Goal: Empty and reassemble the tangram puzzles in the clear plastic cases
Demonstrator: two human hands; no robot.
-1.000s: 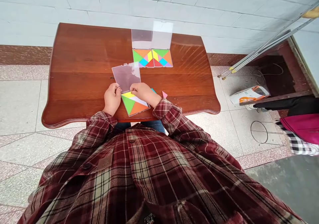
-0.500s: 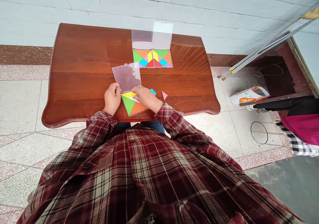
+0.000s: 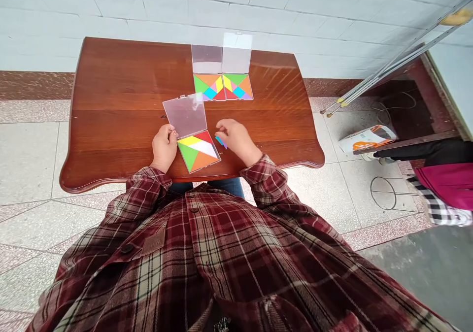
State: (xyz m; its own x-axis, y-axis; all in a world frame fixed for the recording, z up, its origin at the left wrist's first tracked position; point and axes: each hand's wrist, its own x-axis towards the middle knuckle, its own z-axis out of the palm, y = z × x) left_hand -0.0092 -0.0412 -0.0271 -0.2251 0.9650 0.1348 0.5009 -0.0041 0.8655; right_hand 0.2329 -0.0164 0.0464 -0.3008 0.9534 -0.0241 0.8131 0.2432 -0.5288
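My left hand (image 3: 163,147) grips the left edge of an open plastic tangram case, near its hinge. The case's clear lid (image 3: 184,115) lies open towards the far side. Its tray (image 3: 198,150) holds green, orange, yellow and red pieces, with a pale wedge in the middle. My right hand (image 3: 236,140) sits just right of the tray, its fingertips closed on a small cyan tangram triangle (image 3: 220,141). A bit of pink or purple shows beneath it, mostly hidden by my fingers. Two more open tangram cases (image 3: 222,86) lie side by side at the table's far edge, filled with coloured pieces.
The reddish-brown wooden table (image 3: 118,85) stands against a tiled wall. Metal rods (image 3: 384,76) lean at the right, above a white and orange package (image 3: 367,139) on the floor. Pink and checked cloth (image 3: 443,194) hangs at the right edge.
My right hand has moved off the tray to the right and closed on the cyan piece, which has shifted left. The pink triangle no longer lies apart, and the tray's pale wedge shows uncovered.
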